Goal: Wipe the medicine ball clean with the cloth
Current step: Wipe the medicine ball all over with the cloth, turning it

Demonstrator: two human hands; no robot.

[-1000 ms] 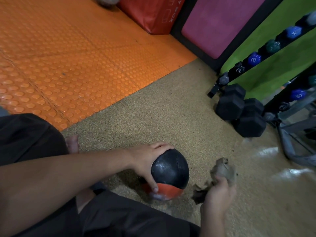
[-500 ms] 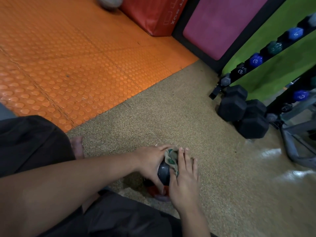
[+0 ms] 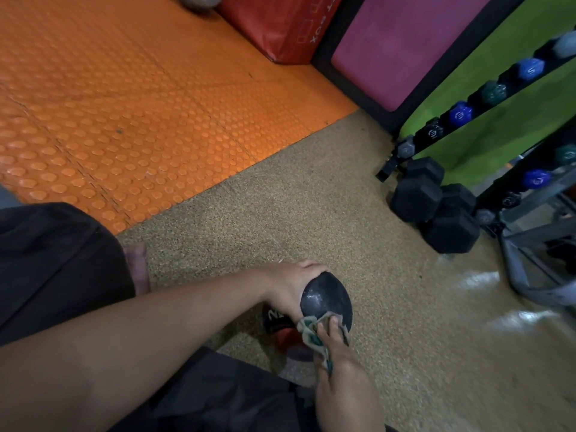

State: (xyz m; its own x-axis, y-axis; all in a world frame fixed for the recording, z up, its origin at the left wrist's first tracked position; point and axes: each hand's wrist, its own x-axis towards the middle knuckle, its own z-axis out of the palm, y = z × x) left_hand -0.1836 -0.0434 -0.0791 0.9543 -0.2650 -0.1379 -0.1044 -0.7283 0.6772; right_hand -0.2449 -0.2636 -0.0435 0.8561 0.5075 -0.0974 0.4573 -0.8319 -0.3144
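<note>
Two floors: orange mat, perhaps-cork flooring.

Speckled tan floor carries medicine ball, black hex dumbbells, dumbbell rack foot; orange studded mat adjoins.

Glossy black ball, limp cloth, studded orange mat.

Both forearms are bare, with no sleeves showing; the left hand and right hand wear nothing, loose black shorts cover the legs
</note>
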